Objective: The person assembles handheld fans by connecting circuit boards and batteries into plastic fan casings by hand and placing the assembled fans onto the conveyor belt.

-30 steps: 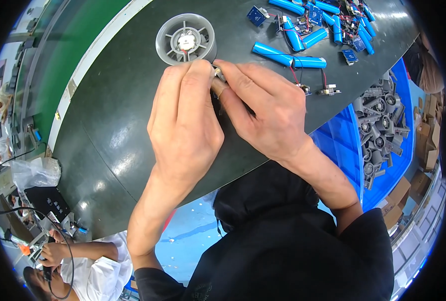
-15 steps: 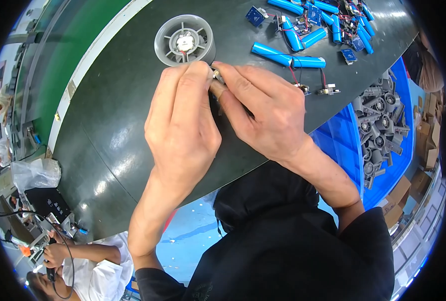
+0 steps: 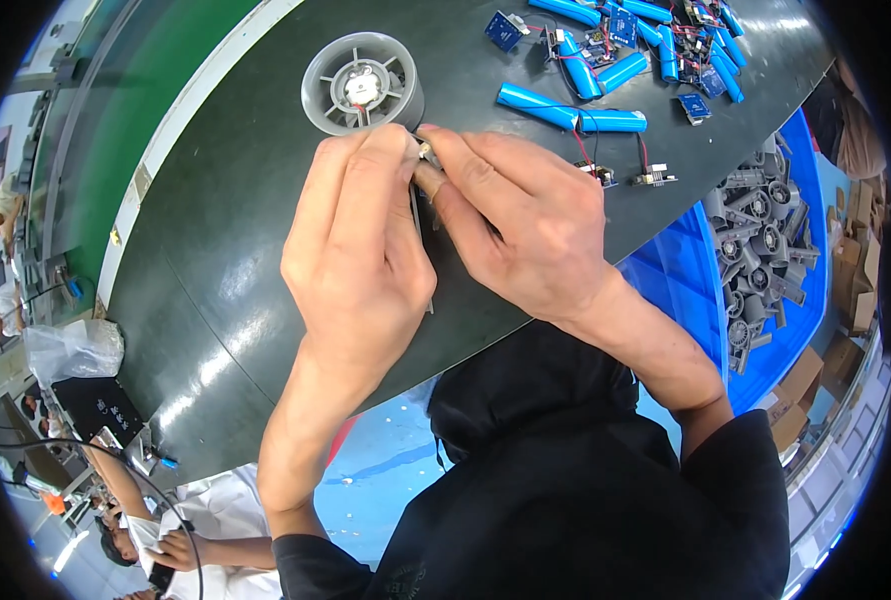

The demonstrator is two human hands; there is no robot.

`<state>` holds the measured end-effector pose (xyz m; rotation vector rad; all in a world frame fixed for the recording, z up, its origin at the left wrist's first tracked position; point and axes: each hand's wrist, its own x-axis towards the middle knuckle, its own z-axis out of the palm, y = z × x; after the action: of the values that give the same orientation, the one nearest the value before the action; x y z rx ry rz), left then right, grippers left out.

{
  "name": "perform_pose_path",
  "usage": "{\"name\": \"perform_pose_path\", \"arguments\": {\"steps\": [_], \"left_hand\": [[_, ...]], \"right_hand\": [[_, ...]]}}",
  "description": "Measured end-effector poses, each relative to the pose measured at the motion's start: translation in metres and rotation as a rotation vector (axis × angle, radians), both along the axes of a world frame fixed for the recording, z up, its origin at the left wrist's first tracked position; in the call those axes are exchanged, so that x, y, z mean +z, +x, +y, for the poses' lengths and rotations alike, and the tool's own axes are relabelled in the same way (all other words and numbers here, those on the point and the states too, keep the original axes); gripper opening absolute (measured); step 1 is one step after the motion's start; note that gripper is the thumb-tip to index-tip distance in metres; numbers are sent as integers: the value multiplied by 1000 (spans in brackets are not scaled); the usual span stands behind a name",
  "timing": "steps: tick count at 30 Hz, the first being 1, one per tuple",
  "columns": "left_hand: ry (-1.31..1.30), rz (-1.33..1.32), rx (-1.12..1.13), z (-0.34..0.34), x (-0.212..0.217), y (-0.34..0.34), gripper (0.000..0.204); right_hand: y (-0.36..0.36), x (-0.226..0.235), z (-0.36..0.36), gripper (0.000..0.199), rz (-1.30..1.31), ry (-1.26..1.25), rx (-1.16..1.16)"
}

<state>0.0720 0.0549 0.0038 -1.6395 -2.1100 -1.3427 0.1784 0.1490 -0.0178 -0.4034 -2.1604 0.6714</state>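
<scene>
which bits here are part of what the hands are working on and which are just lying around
In hand: small metal part pinched between left hand and right hand; grey round fan housing just beyond the fingertips.

Lying about: blue cylindrical cells, small blue circuit boards, blue bin of grey plastic parts.

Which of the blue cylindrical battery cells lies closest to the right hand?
The blue cylindrical cell with the red wire, just above the right hand; the others lie farther up the table.
</scene>
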Motion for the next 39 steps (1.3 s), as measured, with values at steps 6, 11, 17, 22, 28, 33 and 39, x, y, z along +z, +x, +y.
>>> {"name": "perform_pose_path", "arguments": {"steps": [6,11,17,22,28,33,39], "left_hand": [[-21,1,8,-2,1,1,22],[-21,13,5,-2,2,0,20],[-16,-21,0,0,2,0,17],[13,-29,11,3,2,3,20],[18,-7,82,-6,7,0,28],[-194,-617,234,-23,10,6,64],[80,-799,116,-17,6,10,55]], "right_hand": [[2,1,-2,33,-27,1,5],[2,2,-3,33,-16,12,3],[2,4,0,34,-43,29,8],[1,3,-2,33,-21,-32,-19],[2,10,-5,30,-22,-283,-8],[4,12,-1,30,-4,-354,-11],[1,19,0,29,58,-326,36]]}}
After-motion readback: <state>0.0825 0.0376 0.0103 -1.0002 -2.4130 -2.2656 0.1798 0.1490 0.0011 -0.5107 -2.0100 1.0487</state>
